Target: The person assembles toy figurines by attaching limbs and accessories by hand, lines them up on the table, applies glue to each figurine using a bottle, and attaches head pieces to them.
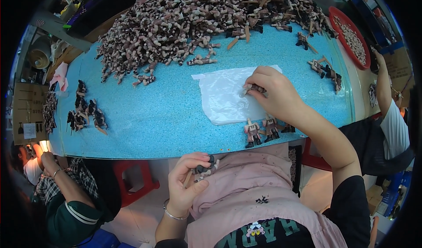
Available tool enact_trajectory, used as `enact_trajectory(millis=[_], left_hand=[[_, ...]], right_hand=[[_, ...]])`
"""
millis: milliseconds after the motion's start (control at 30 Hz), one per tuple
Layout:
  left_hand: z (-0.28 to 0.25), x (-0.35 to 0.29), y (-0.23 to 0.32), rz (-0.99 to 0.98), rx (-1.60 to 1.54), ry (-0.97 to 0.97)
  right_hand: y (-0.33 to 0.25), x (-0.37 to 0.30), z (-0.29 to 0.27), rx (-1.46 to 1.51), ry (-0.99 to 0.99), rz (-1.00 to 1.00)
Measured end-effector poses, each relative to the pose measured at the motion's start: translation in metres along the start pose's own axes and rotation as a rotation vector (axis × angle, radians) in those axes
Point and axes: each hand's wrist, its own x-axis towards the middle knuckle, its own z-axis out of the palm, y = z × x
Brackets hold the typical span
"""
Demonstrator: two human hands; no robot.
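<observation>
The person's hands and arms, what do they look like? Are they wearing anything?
The left hand and right hand wear no gloves. A thin silver-coloured bangle circles the left wrist. A short black sleeve covers the right upper arm.

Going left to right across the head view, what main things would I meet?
Left carton, small group of dark figures, left red stool, left hand holding a figure, right hand holding a small piece, red tray.
</observation>
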Motion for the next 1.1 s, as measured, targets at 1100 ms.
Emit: enact_trajectory(millis=[1100], left_hand=[[-0.142,0.093,0.074,0.708,1.497,0.663]], right_hand=[[-0.027,-0.050,-0.029,1.017,0.039,0.665]])
